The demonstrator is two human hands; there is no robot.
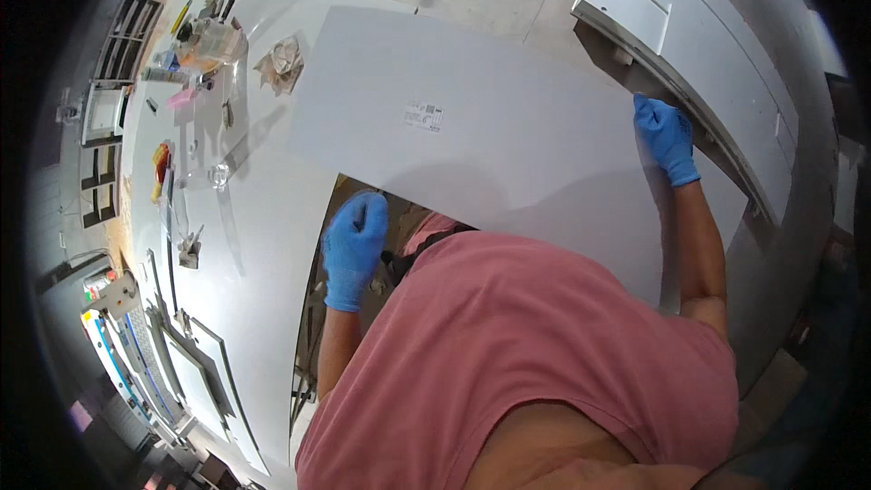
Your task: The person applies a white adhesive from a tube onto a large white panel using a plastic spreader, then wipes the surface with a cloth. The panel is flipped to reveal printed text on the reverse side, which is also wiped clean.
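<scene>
A large flat grey-white panel (508,118) with a small white paper label (423,116) on its face reaches across the work table and out to the right. My right hand (667,134), in a blue glove, is closed at the panel's far right edge, with the fingertips at the rim. Just below the panel's near left edge, my left hand (354,245), also blue-gloved, is closed in a fist over the dark gap beside the table. Whether anything is inside that fist is hidden.
White boards (671,9) are stacked at the upper right, close to my right hand. The white table (263,299) carries a crumpled paper piece (281,63), a clear plastic container (220,41) and a glass (219,175). Narrow panels (204,367) stand at the lower left.
</scene>
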